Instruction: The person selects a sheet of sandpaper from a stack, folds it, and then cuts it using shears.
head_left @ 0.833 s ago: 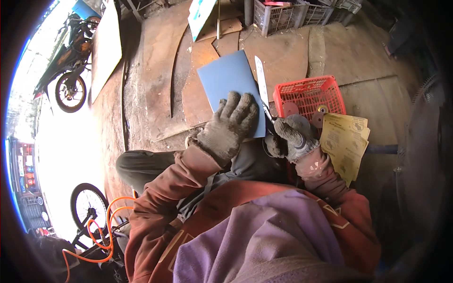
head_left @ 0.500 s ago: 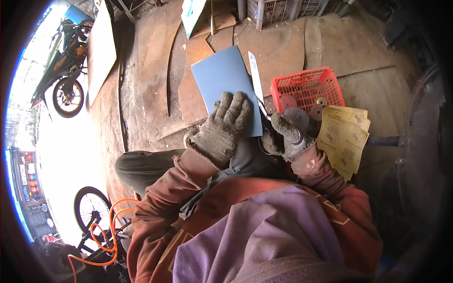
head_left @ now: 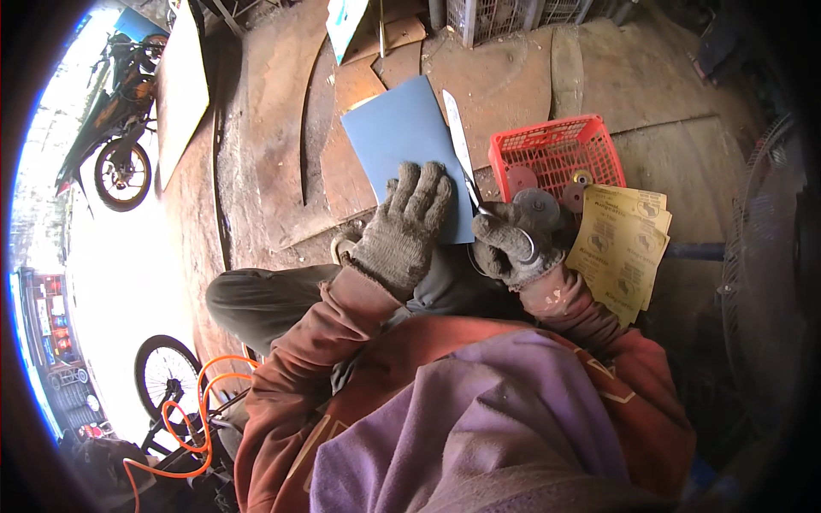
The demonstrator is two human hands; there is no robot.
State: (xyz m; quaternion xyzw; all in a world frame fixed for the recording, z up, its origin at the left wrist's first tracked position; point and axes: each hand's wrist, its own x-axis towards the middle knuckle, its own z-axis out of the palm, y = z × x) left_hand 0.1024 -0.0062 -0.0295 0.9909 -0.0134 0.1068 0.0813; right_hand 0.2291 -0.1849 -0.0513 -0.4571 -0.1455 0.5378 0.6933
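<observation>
My left hand (head_left: 404, 229), in a grey knit glove, lies flat with its fingers stretched over the lower part of a blue sheet of sandpaper (head_left: 400, 120). A thin yellow edge shows at the sheet's upper left corner. My right hand (head_left: 515, 248), gloved too, is closed around the handles of a pair of scissors (head_left: 459, 141). Their long silver blade points away from me along the sheet's right edge; whether the sheet lies between the blades I cannot tell. Metal handle loops show around and below the right hand's fingers.
A red plastic basket (head_left: 556, 141) stands beyond my right hand, with round discs (head_left: 537, 205) in front of it. Yellow-backed sandpaper sheets (head_left: 617, 248) lie right of my wrist. Grey crates (head_left: 496, 21) stand at the back. An orange hose (head_left: 171, 427) coils at lower left.
My right hand's thumb has come in closer to its fingers, and the hand has shifted slightly left. The blue sheet and the scissors' blade sit a little farther up and left.
</observation>
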